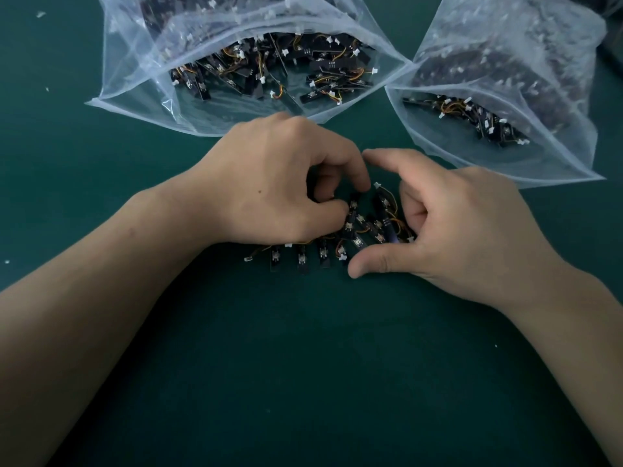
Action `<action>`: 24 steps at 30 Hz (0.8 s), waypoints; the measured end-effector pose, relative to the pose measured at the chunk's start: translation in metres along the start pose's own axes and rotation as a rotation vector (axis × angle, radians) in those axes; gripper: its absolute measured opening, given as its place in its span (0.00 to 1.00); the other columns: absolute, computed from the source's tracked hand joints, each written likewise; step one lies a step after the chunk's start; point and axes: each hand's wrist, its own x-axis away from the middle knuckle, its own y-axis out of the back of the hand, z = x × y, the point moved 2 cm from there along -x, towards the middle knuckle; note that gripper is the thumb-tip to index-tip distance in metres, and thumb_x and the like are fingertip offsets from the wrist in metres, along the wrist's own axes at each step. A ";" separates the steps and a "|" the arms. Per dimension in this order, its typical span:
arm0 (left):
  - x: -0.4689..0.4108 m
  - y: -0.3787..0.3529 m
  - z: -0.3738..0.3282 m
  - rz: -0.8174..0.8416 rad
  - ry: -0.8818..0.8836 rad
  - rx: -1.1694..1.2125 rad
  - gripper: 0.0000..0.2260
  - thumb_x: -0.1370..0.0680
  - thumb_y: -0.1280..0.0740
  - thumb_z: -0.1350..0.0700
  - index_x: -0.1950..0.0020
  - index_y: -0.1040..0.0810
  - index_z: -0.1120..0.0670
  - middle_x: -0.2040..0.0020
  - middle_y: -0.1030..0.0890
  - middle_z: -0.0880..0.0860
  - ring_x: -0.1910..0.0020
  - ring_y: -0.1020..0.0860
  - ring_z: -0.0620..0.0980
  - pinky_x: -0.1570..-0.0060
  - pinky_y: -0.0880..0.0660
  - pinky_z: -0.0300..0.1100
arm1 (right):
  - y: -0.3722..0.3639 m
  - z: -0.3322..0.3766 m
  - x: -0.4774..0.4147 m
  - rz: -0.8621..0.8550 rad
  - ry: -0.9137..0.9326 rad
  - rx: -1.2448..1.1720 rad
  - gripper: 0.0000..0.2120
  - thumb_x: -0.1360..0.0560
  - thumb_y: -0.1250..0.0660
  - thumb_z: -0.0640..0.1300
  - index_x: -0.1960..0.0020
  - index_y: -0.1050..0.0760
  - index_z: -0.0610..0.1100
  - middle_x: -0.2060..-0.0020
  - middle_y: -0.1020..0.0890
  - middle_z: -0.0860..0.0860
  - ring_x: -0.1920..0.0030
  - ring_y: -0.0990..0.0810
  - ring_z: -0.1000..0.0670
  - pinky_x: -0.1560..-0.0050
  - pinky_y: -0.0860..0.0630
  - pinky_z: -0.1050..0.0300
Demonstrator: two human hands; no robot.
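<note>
A small heap of black circuit strips [365, 227] with orange wires and white plugs lies on the green mat, between both hands. My left hand [269, 183] curls over the heap's left side, its fingertips pinching one strip [352, 210]. My right hand [465, 227] cups the heap from the right, index finger arched over the top and thumb flat on the mat below it. Several strips [300, 257] lie in a row along the front edge of my left hand. What lies under the palms is hidden.
Two clear plastic bags lie open toward me, both filled with the same black strips: a big one [141, 99] at the back centre-left, another [553, 163] at the back right. Tiny white scraps [40, 14] dot the green mat [303, 365].
</note>
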 end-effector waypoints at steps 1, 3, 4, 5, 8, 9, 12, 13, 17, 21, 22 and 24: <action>0.000 0.000 0.000 -0.003 0.003 -0.002 0.11 0.30 0.31 0.45 0.49 0.16 0.39 0.64 0.19 0.41 0.63 0.22 0.41 0.61 0.31 0.40 | 0.000 0.000 0.000 0.001 0.000 0.002 0.53 0.40 0.40 0.84 0.24 0.30 0.53 0.74 0.31 0.60 0.70 0.31 0.63 0.67 0.34 0.54; 0.000 -0.001 0.000 -0.018 0.011 -0.009 0.09 0.29 0.31 0.43 0.50 0.16 0.38 0.65 0.20 0.40 0.63 0.22 0.41 0.61 0.30 0.40 | 0.000 -0.001 0.000 0.001 -0.002 0.007 0.53 0.40 0.40 0.84 0.24 0.30 0.54 0.74 0.31 0.59 0.70 0.31 0.63 0.67 0.32 0.54; 0.000 -0.001 0.000 -0.024 0.015 -0.013 0.09 0.29 0.31 0.42 0.51 0.17 0.38 0.65 0.20 0.40 0.62 0.22 0.40 0.61 0.30 0.41 | 0.000 -0.001 0.000 0.000 -0.003 0.008 0.53 0.40 0.40 0.84 0.24 0.30 0.54 0.74 0.31 0.59 0.70 0.31 0.63 0.66 0.32 0.53; 0.000 -0.002 0.000 -0.030 0.018 -0.018 0.09 0.29 0.31 0.41 0.51 0.17 0.38 0.65 0.20 0.40 0.62 0.22 0.40 0.60 0.30 0.41 | 0.000 -0.001 0.000 -0.001 -0.003 0.007 0.53 0.40 0.40 0.84 0.24 0.30 0.54 0.74 0.31 0.59 0.70 0.31 0.63 0.67 0.31 0.53; -0.001 -0.003 -0.002 -0.047 0.031 -0.036 0.09 0.28 0.31 0.38 0.52 0.18 0.38 0.64 0.20 0.38 0.62 0.22 0.40 0.60 0.28 0.42 | 0.001 -0.001 0.000 0.004 0.000 0.002 0.53 0.40 0.40 0.85 0.25 0.30 0.54 0.74 0.31 0.59 0.70 0.30 0.63 0.67 0.29 0.51; -0.001 -0.003 -0.002 -0.054 0.037 -0.047 0.09 0.28 0.31 0.37 0.52 0.18 0.38 0.63 0.21 0.37 0.62 0.22 0.39 0.60 0.28 0.42 | 0.001 0.000 -0.001 0.011 0.002 0.000 0.53 0.41 0.41 0.85 0.25 0.30 0.54 0.74 0.31 0.59 0.71 0.30 0.63 0.67 0.28 0.50; -0.002 -0.004 -0.003 -0.074 0.053 -0.075 0.11 0.29 0.33 0.35 0.53 0.20 0.38 0.62 0.21 0.35 0.62 0.23 0.39 0.60 0.28 0.42 | 0.002 0.001 -0.001 0.034 0.011 -0.012 0.54 0.43 0.40 0.85 0.25 0.31 0.56 0.74 0.31 0.60 0.71 0.31 0.62 0.68 0.27 0.48; -0.002 -0.004 -0.003 -0.078 0.055 -0.083 0.11 0.29 0.33 0.34 0.54 0.20 0.39 0.62 0.21 0.36 0.62 0.23 0.39 0.60 0.28 0.42 | 0.002 0.001 -0.002 0.035 0.013 -0.014 0.54 0.43 0.40 0.85 0.25 0.31 0.56 0.74 0.31 0.60 0.71 0.31 0.62 0.68 0.27 0.49; -0.001 -0.007 -0.002 -0.085 0.049 -0.099 0.13 0.27 0.35 0.33 0.56 0.20 0.40 0.65 0.21 0.40 0.64 0.23 0.41 0.61 0.28 0.44 | 0.001 0.002 -0.003 0.032 0.009 -0.004 0.54 0.43 0.41 0.85 0.25 0.30 0.55 0.74 0.31 0.59 0.71 0.31 0.61 0.68 0.28 0.50; -0.002 -0.004 0.001 -0.130 0.052 0.045 0.16 0.19 0.39 0.40 0.53 0.15 0.45 0.67 0.21 0.44 0.64 0.22 0.44 0.59 0.26 0.47 | -0.001 0.008 0.001 -0.005 0.034 0.136 0.59 0.42 0.52 0.89 0.22 0.34 0.53 0.72 0.31 0.59 0.71 0.28 0.53 0.67 0.31 0.52; -0.003 -0.002 0.002 -0.155 0.049 0.112 0.15 0.17 0.39 0.43 0.54 0.15 0.46 0.68 0.21 0.45 0.65 0.23 0.45 0.60 0.27 0.46 | -0.003 0.011 0.004 -0.034 0.039 0.201 0.60 0.40 0.55 0.89 0.21 0.35 0.51 0.72 0.29 0.57 0.71 0.25 0.49 0.69 0.33 0.52; -0.004 0.001 0.005 -0.210 0.046 0.210 0.15 0.14 0.38 0.49 0.55 0.15 0.47 0.70 0.24 0.45 0.68 0.25 0.45 0.64 0.31 0.42 | -0.008 0.018 0.009 -0.115 0.004 0.321 0.58 0.34 0.60 0.86 0.21 0.35 0.46 0.73 0.26 0.53 0.72 0.22 0.41 0.71 0.38 0.54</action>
